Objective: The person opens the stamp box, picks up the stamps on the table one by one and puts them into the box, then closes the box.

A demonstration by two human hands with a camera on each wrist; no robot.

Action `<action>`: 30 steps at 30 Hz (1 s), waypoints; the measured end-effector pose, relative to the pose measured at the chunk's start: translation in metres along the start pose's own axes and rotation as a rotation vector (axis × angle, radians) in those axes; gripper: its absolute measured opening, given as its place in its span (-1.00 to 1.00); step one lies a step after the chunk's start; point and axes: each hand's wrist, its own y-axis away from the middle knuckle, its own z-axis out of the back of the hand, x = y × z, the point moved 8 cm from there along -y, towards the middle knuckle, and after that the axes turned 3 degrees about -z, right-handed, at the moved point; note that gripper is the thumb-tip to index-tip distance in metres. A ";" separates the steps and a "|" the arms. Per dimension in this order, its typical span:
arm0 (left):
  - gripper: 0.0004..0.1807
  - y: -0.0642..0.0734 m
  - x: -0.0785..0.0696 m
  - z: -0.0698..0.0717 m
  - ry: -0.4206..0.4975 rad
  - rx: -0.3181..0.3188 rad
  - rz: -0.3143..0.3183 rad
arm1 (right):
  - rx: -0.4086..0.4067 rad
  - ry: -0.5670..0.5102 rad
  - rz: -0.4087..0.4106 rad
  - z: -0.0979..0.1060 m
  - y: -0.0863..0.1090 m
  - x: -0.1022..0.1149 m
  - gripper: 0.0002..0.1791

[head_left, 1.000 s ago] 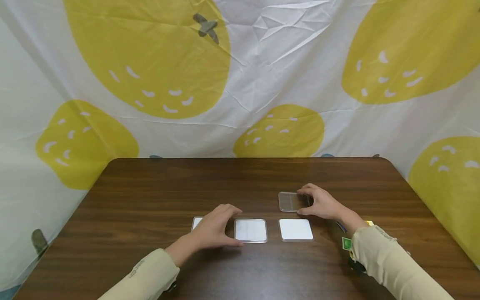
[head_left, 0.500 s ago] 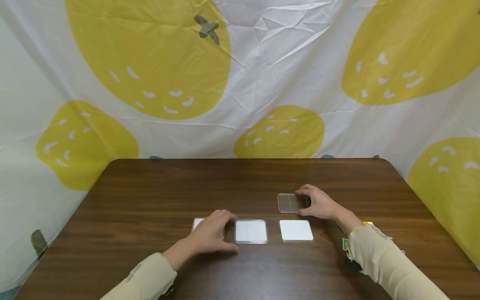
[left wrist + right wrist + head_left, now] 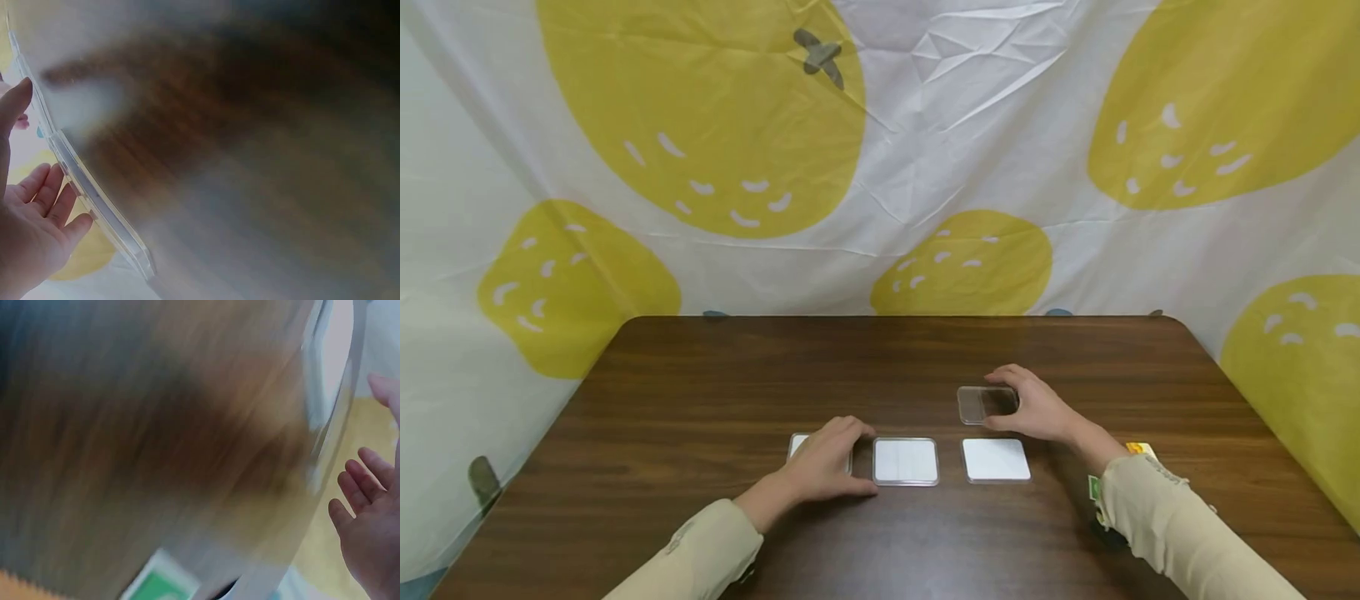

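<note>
Three flat rectangular cases with white inside lie in a row: the left case (image 3: 797,444), the middle case (image 3: 906,461) and the right case (image 3: 996,459). My left hand (image 3: 818,468) hovers over the left case and covers much of it, its thumb and fingers spread toward the middle case. Behind the row lies a clear, thin rectangular plastic piece (image 3: 971,404). My right hand (image 3: 1036,407) reaches across its right end, thumb near the front edge and fingertips near the back edge. In the wrist views, the left fingers (image 3: 47,190) and right fingers (image 3: 359,487) are spread and loosely bent.
A small green-fronted card (image 3: 159,586) and a yellow-orange item (image 3: 1140,449) lie by the right forearm, partly hidden by the sleeve. The brown wooden table (image 3: 715,375) ends at the back against a white cloth (image 3: 925,175) with yellow fruit prints.
My left hand has drawn back slightly left, away from the middle case. My right hand has shifted a little left over the clear piece, its grasp looking wider. The row of cases stays put.
</note>
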 end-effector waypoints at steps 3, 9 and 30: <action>-0.33 -0.002 0.000 -0.002 -0.007 0.020 0.006 | -0.013 -0.063 0.035 -0.004 0.000 0.021 -0.29; -0.35 -0.005 0.002 -0.005 -0.017 0.049 0.027 | 0.036 -0.130 0.154 -0.023 0.006 0.065 -0.35; -0.37 -0.006 0.004 -0.007 -0.036 0.034 0.018 | 0.098 0.048 0.253 -0.062 0.012 0.100 -0.31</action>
